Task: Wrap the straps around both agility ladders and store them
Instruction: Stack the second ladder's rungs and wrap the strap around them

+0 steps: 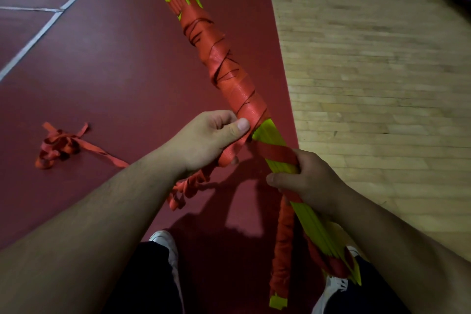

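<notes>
Hard to read from my end: the frame was motion-blurred, worst on the wooden floor (369, 84) at right. The right forearm covered part of the lower stretch of the agility ladder (229, 69). I could not tell what held up the second ladder (280, 242), which hung beside it near the right leg. Both shoes (165, 239) were partly hidden by dark trouser legs.

Agility ladder: a stack of flat yellow-green slats, held aslant above the red mat (114, 71), far end up. Its upper half was bound in criss-crossed turns of orange-red woven strap (275, 153), and bare slat edges showed at the far tip and between the hands.

Left hand (211, 140): fingers curled round the strap at the lower edge of the wrapping, thumb pressed flat on it.

Right hand (305, 181): clamped round the slats just below, with one band of strap crossing under its fingers.

Second ladder: fully wrapped, with a yellow-green tip at the bottom.

The loose tail (61, 145) of the strap ran from under the left wrist to a tangled heap on the mat, well to the left
</notes>
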